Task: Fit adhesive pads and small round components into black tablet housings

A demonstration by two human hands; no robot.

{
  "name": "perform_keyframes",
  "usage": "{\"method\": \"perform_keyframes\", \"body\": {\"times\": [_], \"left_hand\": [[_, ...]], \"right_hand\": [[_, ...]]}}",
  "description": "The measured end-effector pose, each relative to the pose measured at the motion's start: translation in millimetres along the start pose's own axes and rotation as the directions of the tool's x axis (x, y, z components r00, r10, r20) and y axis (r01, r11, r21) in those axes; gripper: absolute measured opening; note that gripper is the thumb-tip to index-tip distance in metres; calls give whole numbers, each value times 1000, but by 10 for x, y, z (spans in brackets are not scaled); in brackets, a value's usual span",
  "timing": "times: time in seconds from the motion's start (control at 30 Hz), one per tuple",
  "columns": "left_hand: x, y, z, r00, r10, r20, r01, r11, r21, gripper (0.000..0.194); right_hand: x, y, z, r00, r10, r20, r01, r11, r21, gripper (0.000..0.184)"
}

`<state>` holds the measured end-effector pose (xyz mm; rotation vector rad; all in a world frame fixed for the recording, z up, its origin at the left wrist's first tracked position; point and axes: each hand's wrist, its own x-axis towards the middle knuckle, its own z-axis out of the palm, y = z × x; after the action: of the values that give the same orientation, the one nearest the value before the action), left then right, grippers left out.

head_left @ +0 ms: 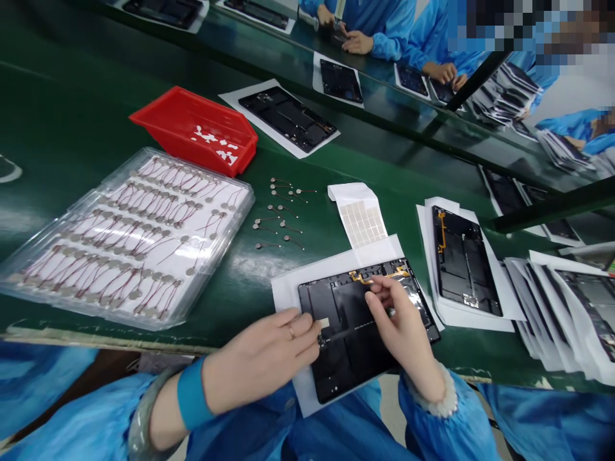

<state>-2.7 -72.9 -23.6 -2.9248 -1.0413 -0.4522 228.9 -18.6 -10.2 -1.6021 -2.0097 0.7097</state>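
A black tablet housing (350, 358) with orange flex cables (401, 273) lies on white paper (288, 288) at the table's front edge. My left hand (269, 352) is over its left side, fingers bent together. A small beige sticker (325, 323) shows at those fingertips. Over the upper right of the housing, my right hand (401, 320) has its thumb and fingers curled close together beside an orange cable; what they hold, if anything, is hidden. Behind the housing lies a sheet of beige stickers (362, 221). Several small round parts with wire leads (283, 224) lie loose to its left.
On the left, a clear tray (211, 269) holds rows of wired round parts. Behind it stands a red bin (168, 121) with white scraps. More housings lie on paper behind (288, 118) and right (464, 262), beside a layered stack (552, 314). Co-workers' hands (358, 42) work across the table.
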Motion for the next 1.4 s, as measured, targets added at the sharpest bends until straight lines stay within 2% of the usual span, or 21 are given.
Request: {"method": "perform_keyframes", "body": {"times": [0.17,0.27,0.47,0.7,0.77,0.87,0.97,1.07,1.13,1.23,1.3,1.4], "left_hand": [[171,-214,-110,988,77,133,-43,970,-241,16],[211,-249,-123,988,64,139,-20,955,-296,12],[207,-242,-104,992,45,121,3,928,-372,5],[204,-222,-99,994,19,105,20,935,-355,5],[185,-247,-104,995,-44,90,72,940,-333,11],[129,-251,-102,985,-172,7,168,953,-250,18],[66,-155,-58,985,-157,-64,137,958,-253,19],[47,-39,8,991,-131,-11,124,961,-248,20],[66,-23,26,981,-195,13,194,965,-176,24],[99,-109,-23,957,-290,-27,287,954,-83,21],[99,-188,-90,949,-315,-29,310,944,-110,19],[77,-263,-166,952,-298,64,305,915,-263,14]], "right_hand": [[-1,83,109,994,-105,3,105,989,-108,17],[-2,49,127,986,-169,9,168,976,-135,16],[22,48,82,983,-182,16,182,974,-133,14],[42,63,70,986,-164,17,165,982,-93,16],[42,60,65,987,-161,16,162,983,-89,18],[42,57,63,987,-159,18,160,983,-95,19],[47,61,69,985,-170,17,171,979,-109,17],[47,76,79,981,-196,9,196,972,-129,16],[42,96,87,976,-215,7,214,967,-136,16],[37,132,101,972,-236,12,235,963,-134,16],[37,151,108,969,-247,10,246,960,-132,16],[36,156,107,966,-259,13,258,957,-134,16]]}}
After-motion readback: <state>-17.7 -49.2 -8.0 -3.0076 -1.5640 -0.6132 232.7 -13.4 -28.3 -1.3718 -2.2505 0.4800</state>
